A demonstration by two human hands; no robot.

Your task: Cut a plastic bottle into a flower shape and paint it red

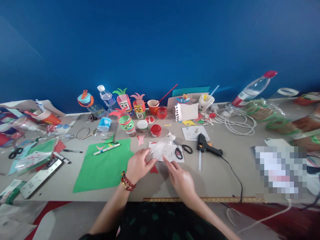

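Note:
My left hand point(138, 165), with a red bead bracelet on its wrist, is closed around the near end of a clear plastic bottle point(160, 149) that lies on its side over a white sheet point(168, 155). My right hand point(179, 177) rests just in front of the bottle with a finger stretched toward it; I cannot tell whether it touches. A small red paper piece point(154, 170) lies between the two hands. A green paper sheet point(106, 164) with a white marker point(107, 148) on it lies to the left.
Small scissors point(182, 151) and a black glue gun point(206, 146) with its cord lie right of the hands. Decorated face cans point(127, 123), red paint pots point(156, 130), water bottles point(252, 89) and coiled white cable point(237, 121) stand further back. Paper clutter fills the left side.

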